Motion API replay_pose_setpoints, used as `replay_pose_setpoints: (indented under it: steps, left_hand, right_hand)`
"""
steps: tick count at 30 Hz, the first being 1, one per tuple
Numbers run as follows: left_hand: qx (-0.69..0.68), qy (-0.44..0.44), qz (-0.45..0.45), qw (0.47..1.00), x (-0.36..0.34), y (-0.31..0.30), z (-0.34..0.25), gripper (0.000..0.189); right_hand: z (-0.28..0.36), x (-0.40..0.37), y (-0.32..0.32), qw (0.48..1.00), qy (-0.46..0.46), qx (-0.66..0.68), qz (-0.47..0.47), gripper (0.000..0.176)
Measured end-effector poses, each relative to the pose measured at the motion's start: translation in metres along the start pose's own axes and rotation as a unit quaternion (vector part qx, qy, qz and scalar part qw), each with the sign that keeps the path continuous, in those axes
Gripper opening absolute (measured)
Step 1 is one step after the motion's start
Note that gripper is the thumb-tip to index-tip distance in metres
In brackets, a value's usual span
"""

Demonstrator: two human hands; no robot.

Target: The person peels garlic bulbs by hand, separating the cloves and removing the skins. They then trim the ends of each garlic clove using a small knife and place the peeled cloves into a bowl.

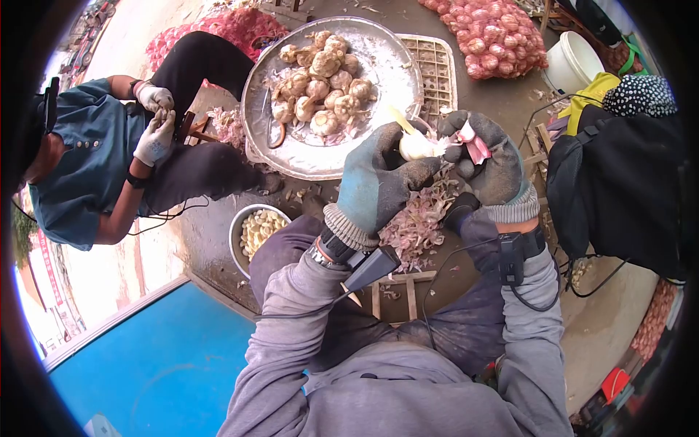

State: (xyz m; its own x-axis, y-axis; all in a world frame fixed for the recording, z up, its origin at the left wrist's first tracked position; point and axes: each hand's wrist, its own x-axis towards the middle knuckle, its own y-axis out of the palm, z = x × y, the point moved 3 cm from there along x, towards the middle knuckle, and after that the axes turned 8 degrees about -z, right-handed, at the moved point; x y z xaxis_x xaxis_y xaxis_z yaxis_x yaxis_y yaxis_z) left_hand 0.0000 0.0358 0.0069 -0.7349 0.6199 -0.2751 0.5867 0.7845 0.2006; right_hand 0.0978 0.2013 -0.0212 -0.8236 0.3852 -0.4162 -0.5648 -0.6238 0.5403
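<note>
Head view: gripping garlic bulb (419, 146) in left hand (378, 178) with fingers curled closely round it. Pinching purplish garlic piece (477, 143) in right hand (501, 167) with fingers bent inward, just right of garlic bulb; cannot tell skin from clove here. Noting metal tray (393, 80) at far side, bearing whole bulbs (320, 80); bowl (232, 240) of peeled cloves (261, 229), near and left; loose skins (413, 234) below hands.

Grey fabric sweatshirt (408, 397), dusty dark trousers (466, 320); soiled blue-grey knit gloves (364, 175) on both hands (502, 164); black wrist-mounted boxes (511, 258) with black cables (535, 309).
</note>
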Motion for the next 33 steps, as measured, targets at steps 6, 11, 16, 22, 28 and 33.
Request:
replay_pose_setpoints:
  steps: [6, 11, 16, 22, 28, 33]
  left_hand:
    - [0.134, 0.071, -0.027, 0.988, 0.006, -0.006, 0.007, 0.034]
    - [0.318, 0.203, -0.046, 0.925, 0.003, -0.005, 0.005, 0.032]
    - [0.347, 0.241, -0.038, 0.906, -0.001, -0.003, 0.008, 0.038]
    - [0.280, 0.229, -0.018, 0.932, -0.005, -0.002, 0.009, 0.041]
    - [0.219, 0.213, -0.010, 0.952, -0.011, 0.001, -0.001, 0.039]
    - [0.323, 0.268, -0.032, 0.907, -0.009, -0.004, 0.002, 0.042]
  right_hand:
    - [0.008, -0.006, 0.003, 0.996, -0.030, -0.065, 0.056, 0.046]
    - [-0.002, -0.015, 0.032, 0.934, -0.124, -0.334, -0.034, 0.038]
    - [-0.006, -0.012, 0.027, 0.919, -0.141, -0.367, -0.040, 0.037]
    - [0.002, -0.017, 0.026, 0.946, -0.094, -0.309, -0.004, 0.034]
    - [0.007, -0.018, 0.026, 0.939, -0.119, -0.323, 0.019, 0.035]
    - [-0.005, -0.019, 0.030, 0.959, -0.088, -0.271, -0.005, 0.040]
